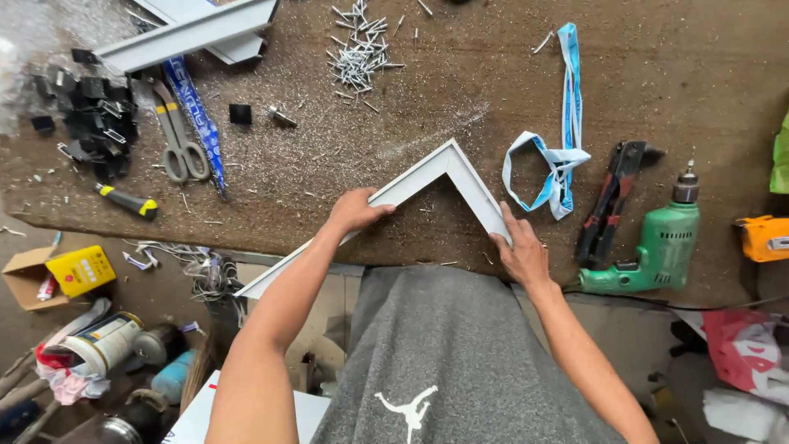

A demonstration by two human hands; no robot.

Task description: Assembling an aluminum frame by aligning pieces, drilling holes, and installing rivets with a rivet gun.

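A white aluminium frame corner (448, 160), two mitred bars joined in a V, lies on the brown workbench (329, 164) with its apex pointing away from me. My left hand (355, 210) grips the left bar, which runs down past the bench's near edge. My right hand (519, 251) holds the lower end of the right bar. Both hands press the bars against the bench top.
A green power drill (657, 247) and a rivet gun (612, 197) lie at the right, beside a blue-white strap (559, 156). A pile of rivets (357, 53), scissors (177, 140), a screwdriver (127, 201), black clips (90, 115) and more white bars (193, 33) sit farther back. Cluttered floor lies at the lower left.
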